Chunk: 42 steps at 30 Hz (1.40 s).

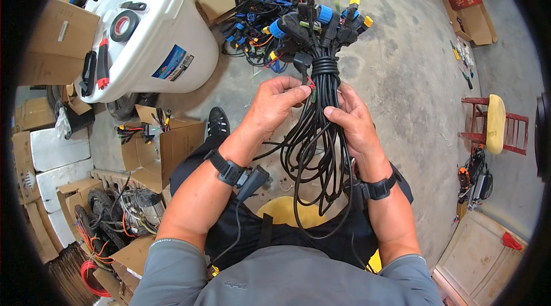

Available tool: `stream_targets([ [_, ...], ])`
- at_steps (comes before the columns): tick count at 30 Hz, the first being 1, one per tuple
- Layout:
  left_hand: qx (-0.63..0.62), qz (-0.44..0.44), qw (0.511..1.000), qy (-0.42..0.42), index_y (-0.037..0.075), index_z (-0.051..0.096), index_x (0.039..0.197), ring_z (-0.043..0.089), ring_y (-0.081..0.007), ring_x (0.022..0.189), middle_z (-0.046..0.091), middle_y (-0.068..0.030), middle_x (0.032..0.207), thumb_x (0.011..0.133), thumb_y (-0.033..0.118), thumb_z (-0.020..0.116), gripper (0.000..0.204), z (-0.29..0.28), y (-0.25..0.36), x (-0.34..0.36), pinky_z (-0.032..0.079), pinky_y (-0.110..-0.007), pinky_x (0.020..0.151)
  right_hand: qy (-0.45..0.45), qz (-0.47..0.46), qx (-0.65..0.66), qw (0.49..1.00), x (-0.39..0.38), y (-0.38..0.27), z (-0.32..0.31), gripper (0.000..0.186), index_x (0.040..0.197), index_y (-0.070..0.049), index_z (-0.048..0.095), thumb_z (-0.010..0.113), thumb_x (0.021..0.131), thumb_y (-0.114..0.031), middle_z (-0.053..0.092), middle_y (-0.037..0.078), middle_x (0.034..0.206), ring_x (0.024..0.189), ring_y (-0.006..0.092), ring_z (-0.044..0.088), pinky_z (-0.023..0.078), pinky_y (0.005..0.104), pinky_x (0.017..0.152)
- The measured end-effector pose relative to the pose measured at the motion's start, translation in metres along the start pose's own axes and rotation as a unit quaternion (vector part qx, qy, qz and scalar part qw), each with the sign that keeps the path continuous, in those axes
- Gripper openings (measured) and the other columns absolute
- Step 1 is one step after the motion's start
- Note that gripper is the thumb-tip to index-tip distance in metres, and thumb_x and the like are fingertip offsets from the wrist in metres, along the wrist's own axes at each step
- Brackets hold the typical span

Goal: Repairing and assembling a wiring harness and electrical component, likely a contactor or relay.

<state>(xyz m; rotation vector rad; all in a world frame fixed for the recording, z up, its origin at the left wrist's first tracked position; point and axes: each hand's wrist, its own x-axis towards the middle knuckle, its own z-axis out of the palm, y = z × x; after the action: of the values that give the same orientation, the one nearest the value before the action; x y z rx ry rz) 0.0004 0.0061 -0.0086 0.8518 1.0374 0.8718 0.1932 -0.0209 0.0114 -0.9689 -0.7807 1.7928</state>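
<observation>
A bundle of black cables [325,65], coiled tight near its top, hangs in loops between my hands, with black plugs and blue and yellow connectors [325,14] sticking out above the coil. My right hand [352,118] grips the bundle just below the coil, thumb across the front. At its left side, my left hand [276,99] has finger and thumb pinched on a thin cable by a small red and green bit [311,91]. A loose pile of cables [251,19] with blue and yellow connectors lies on the floor behind.
A white tub [189,53] carrying tape [124,24] and tools stands at upper left. Cardboard boxes [178,148], foam blocks [60,142] and motor parts [135,208] crowd the left. A red chair [491,128], tools [462,59] and a pale panel [470,254] are on the right.
</observation>
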Motion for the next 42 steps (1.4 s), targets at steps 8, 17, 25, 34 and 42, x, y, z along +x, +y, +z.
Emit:
stream_targets([
  [8, -0.018, 0.023, 0.999, -0.014, -0.001, 0.065, 0.099, 0.061, -0.0114, 0.085, 0.068, -0.005, 0.093, 0.088, 0.013, 0.068, 0.018, -0.002, -0.004, 0.002, 0.048, -0.027, 0.081, 0.002, 0.001, 0.016, 1.0, -0.002, -0.002, 0.001, 0.065, 0.143, 0.005, 0.036, 0.062, 0.083, 0.002, 0.054, 0.015, 0.133, 0.118, 0.0209, 0.056, 0.046, 0.0338, 0.102],
  [17, -0.014, 0.034, 0.999, -0.021, 0.001, 0.066, 0.097, 0.06, -0.0098, 0.085, 0.067, -0.003, 0.092, 0.086, 0.011, 0.068, 0.015, 0.0, -0.002, 0.002, 0.046, -0.026, 0.082, 0.001, -0.005, 0.006, 1.0, -0.003, -0.002, -0.002, 0.068, 0.144, 0.005, 0.036, 0.065, 0.082, 0.0, 0.054, 0.014, 0.133, 0.118, 0.0201, 0.056, 0.045, 0.0333, 0.102],
  [25, -0.02, 0.04, 0.998, -0.033, 0.003, 0.065, 0.095, 0.057, -0.008, 0.082, 0.066, 0.0, 0.091, 0.081, 0.005, 0.071, 0.015, 0.002, 0.003, -0.001, 0.043, -0.025, 0.079, -0.004, -0.013, -0.003, 1.0, -0.003, 0.0, -0.005, 0.069, 0.144, 0.005, 0.036, 0.066, 0.082, -0.002, 0.055, 0.015, 0.133, 0.119, 0.0199, 0.055, 0.044, 0.0337, 0.103],
  [34, 0.026, 0.033, 0.998, -0.049, 0.0, 0.066, 0.102, 0.057, -0.0069, 0.077, 0.065, -0.0004, 0.089, 0.078, 0.003, 0.072, 0.024, 0.001, 0.006, -0.003, 0.045, -0.023, 0.071, 0.005, -0.03, -0.047, 0.998, -0.004, 0.003, -0.007, 0.069, 0.144, 0.006, 0.035, 0.064, 0.082, -0.001, 0.053, 0.015, 0.135, 0.123, 0.0204, 0.053, 0.04, 0.0338, 0.106],
  [42, -0.022, -0.014, 0.999, -0.031, -0.003, 0.064, 0.106, 0.057, -0.0077, 0.067, 0.066, -0.0022, 0.086, 0.08, 0.004, 0.071, 0.027, 0.005, 0.003, -0.007, 0.046, -0.023, 0.058, 0.01, -0.018, -0.105, 0.994, -0.003, 0.003, -0.008, 0.067, 0.144, 0.007, 0.032, 0.06, 0.084, 0.001, 0.054, 0.015, 0.134, 0.122, 0.0186, 0.054, 0.041, 0.0329, 0.104],
])
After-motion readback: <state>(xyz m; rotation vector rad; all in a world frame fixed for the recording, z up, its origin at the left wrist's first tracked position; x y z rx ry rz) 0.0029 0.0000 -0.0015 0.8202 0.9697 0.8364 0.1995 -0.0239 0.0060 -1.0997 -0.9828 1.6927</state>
